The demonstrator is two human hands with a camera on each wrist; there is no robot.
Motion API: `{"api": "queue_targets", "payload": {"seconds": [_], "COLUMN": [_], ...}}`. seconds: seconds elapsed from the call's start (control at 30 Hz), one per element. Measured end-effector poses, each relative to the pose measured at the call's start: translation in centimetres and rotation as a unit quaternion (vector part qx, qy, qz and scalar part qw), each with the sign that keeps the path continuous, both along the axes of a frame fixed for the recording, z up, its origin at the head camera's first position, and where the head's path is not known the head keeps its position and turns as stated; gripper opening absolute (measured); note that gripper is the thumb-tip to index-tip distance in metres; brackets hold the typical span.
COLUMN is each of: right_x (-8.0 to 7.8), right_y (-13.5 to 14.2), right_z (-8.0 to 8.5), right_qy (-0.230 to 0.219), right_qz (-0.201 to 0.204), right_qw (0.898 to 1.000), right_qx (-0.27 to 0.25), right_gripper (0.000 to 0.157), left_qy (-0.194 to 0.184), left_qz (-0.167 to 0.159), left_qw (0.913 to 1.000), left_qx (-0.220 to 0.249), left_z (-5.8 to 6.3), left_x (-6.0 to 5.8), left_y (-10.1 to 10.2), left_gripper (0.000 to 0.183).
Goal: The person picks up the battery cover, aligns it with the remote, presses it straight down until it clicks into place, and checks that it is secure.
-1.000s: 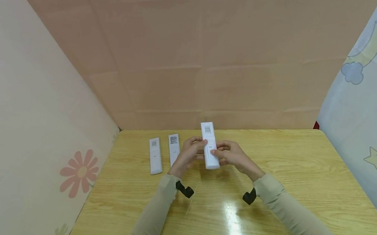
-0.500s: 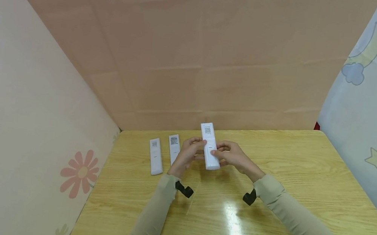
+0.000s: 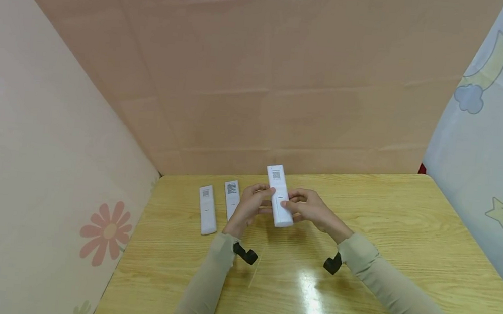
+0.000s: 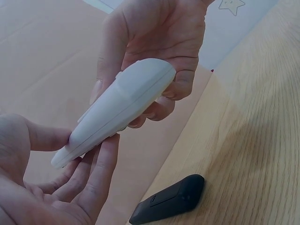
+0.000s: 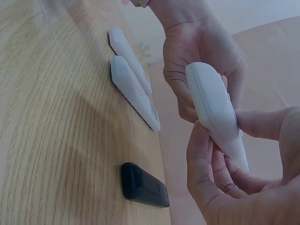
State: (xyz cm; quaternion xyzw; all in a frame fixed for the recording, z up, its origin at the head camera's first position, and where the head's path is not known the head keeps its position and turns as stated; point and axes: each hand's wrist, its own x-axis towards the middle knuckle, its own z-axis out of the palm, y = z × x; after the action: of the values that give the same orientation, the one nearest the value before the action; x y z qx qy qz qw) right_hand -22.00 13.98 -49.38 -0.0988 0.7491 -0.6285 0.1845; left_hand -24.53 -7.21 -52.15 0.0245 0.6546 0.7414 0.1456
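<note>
Both hands hold a white remote control (image 3: 280, 196) up over the table, its back with a printed code label facing up. My left hand (image 3: 248, 207) pinches its left side, thumb on top and fingers underneath. From the other side my right hand (image 3: 314, 211) grips it the same way, with the thumb on the back cover. In the left wrist view the remote's rounded end (image 4: 150, 72) points toward the upper right. A black remote control (image 5: 144, 185) lies on the table below the hands; in the head view it is hidden.
To the left, two more white remotes lie label side up: the outer remote (image 3: 207, 211) and the inner remote (image 3: 232, 198), partly covered by the left hand. Behind the wooden table (image 3: 388, 205) stands a tan backdrop (image 3: 259, 77), with patterned panels on both sides.
</note>
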Motion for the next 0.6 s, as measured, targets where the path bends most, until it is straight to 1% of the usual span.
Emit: {"api": "queue_targets", "payload": {"seconds": [0.2, 0.37, 0.6], "right_x": [-0.07, -0.29, -0.37], "right_y": [0.06, 0.10, 0.05], "right_z": [-0.05, -0.50, -0.69], "right_qy": [-0.001, 0.000, -0.003], "right_qz": [-0.001, 0.003, 0.001], "right_qw": [1.000, 1.000, 1.000], "right_qx": [0.001, 0.002, 0.000], "right_gripper": [0.044, 0.046, 0.046], "left_qy": [0.000, -0.003, 0.003], "left_qz": [-0.001, -0.001, -0.002], "left_qw": [1.0000, 1.0000, 1.0000], "left_qx": [-0.002, 0.001, 0.005], "left_z": [-0.08, -0.19, -0.43], "left_x": [-0.10, -0.07, -0.11], "left_y": [0.03, -0.11, -0.21], "left_gripper": [0.047, 0.046, 0.047]}}
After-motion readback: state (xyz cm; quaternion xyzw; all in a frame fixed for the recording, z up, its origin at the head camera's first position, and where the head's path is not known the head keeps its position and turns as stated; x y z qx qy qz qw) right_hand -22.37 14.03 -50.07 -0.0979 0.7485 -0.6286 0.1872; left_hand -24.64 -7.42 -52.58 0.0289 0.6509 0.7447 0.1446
